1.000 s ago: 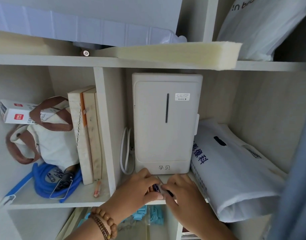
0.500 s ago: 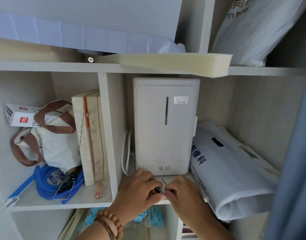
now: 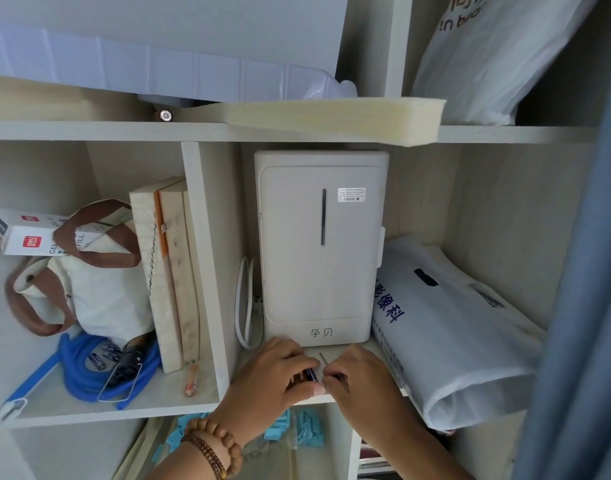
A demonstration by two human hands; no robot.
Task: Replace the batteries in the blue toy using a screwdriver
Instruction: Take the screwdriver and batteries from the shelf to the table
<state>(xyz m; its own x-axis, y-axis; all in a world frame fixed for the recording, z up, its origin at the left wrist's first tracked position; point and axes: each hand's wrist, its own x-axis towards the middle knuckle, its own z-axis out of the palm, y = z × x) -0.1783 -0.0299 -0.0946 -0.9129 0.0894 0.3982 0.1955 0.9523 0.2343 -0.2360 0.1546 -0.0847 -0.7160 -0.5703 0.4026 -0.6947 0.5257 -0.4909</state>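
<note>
Shelf compartment (image 3: 210, 271), centre frame: white appliance (image 3: 318, 251) inside; left grip (image 3: 273, 375) curled round batteries (image 3: 307, 376), right grip (image 3: 363, 379) pinching thin screwdriver (image 3: 322, 358).

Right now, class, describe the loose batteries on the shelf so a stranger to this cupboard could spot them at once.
Find the tall white appliance in the middle compartment, then cross the upright divider leftwards. On that shelf floor, under the canvas bag, a blue hose lies coiled; the loose batteries lie inside its loop, short dark-blue cylinders, unlike the ribbed hose around them.
</note>
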